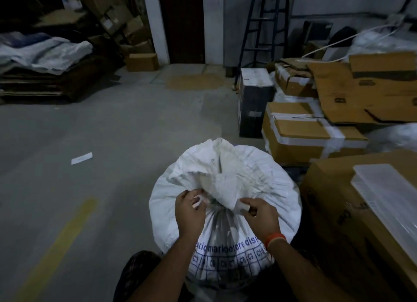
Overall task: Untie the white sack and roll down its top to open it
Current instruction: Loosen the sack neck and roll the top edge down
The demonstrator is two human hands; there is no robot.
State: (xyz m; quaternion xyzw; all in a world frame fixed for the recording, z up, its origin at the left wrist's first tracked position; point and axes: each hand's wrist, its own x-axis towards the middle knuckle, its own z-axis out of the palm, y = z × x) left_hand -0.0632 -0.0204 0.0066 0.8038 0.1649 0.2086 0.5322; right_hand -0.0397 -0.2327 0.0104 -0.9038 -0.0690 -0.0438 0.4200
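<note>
Your tall white woven sack with blue print [225,211] stands upright on the grey concrete floor [90,132], just in front of you and beside brown cardboard boxes [311,139]. Your left hand [189,213] has its fingers pinched on the gathered neck. Your right hand [259,216] has its fingers closed on bunched fabric there. The crumpled top flares above both hands.

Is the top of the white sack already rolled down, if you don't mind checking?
No. The sack is bunched at its neck, where the left hand and right hand grip it.
</note>
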